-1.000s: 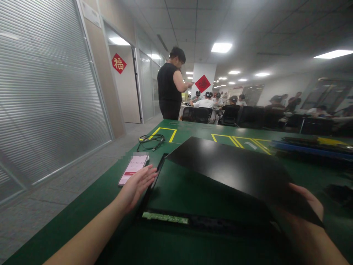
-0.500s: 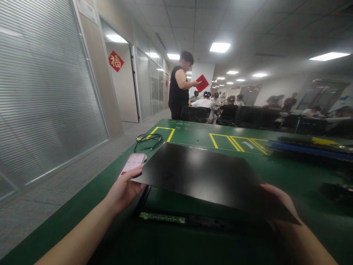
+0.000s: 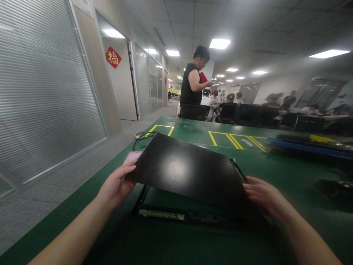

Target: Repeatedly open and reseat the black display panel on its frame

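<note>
A flat, glossy black panel (image 3: 176, 167) is tilted over a thin black frame (image 3: 215, 218) on the green table. My left hand (image 3: 118, 184) grips the panel's left edge, thumb on top and fingers underneath, holding that side up. At the right edge of the panel is my right hand (image 3: 264, 195), its fingers against the edge; its thumb is hard to make out. The panel's right side lies lower, by the frame's right bar (image 3: 239, 171). A green circuit board strip (image 3: 161, 214) shows along the frame's near side. The panel hides much of the frame.
A phone (image 3: 132, 157) lies partly covered behind my left hand, near a coiled black cable (image 3: 143, 136). Yellow tape marks (image 3: 227, 140) line the far part of the green table (image 3: 187, 127). Dark parts on a blue item (image 3: 303, 145) lie right. A person (image 3: 193, 82) stands beyond.
The panel has shifted left, and its right side has come down toward the frame. My right hand has moved left with that edge. The standing person has moved right.
</note>
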Demonstrator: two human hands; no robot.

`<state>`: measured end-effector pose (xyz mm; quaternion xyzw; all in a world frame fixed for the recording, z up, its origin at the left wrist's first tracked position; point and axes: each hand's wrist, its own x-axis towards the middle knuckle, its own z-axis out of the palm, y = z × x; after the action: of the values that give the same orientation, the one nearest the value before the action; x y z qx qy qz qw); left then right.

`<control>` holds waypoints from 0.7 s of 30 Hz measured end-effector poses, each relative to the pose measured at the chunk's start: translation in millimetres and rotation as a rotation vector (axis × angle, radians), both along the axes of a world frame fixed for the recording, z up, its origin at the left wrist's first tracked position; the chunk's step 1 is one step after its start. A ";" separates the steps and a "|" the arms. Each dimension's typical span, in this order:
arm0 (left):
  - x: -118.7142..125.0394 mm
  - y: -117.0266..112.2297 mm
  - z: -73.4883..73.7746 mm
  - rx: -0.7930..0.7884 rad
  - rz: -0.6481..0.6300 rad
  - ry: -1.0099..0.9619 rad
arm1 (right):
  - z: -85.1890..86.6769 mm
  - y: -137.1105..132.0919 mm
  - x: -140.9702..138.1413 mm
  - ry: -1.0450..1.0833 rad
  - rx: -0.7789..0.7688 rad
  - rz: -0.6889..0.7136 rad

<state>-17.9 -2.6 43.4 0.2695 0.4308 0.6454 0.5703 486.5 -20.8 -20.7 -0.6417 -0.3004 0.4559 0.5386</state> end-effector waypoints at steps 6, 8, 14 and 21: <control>5.1 -0.2 -7.6 0.045 -0.112 0.095 | 5.8 4.1 10.7 -0.031 -0.080 -0.073; 5.2 -0.4 -8.9 0.049 -0.124 0.112 | 4.6 5.3 13.3 -0.060 -0.081 -0.072; 3.7 0.4 -12.7 0.033 -0.110 0.137 | -2.0 9.2 13.8 -0.208 -0.124 -0.069; 12.5 -2.6 -13.0 0.013 -0.099 0.142 | -2.2 9.2 11.5 -0.304 -0.124 -0.128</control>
<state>-5.4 -5.3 30.5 0.3394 0.4522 0.5985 0.5676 498.0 -11.6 -22.9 -0.7531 -0.3080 0.3362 0.4743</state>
